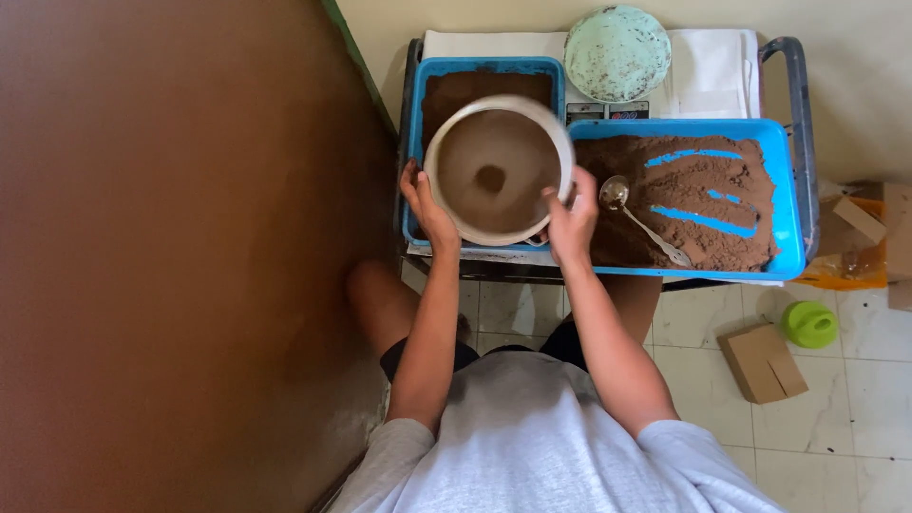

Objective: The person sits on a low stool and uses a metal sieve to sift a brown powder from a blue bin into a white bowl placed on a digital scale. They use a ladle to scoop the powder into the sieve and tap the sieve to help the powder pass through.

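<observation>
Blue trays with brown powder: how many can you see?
2. One blue tray sits under the round sieve held by both hands; the other blue tray, right of it, holds a metal ladle.

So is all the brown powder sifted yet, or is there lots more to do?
Some looks done: brown powder already lies in the left blue tray under the sieve. In hand: the left hand and right hand grip the round white sieve, which has a little powder in its middle. Left: the right blue tray looks mostly full of powder, with a metal ladle resting in it. So probably lots more.
</observation>
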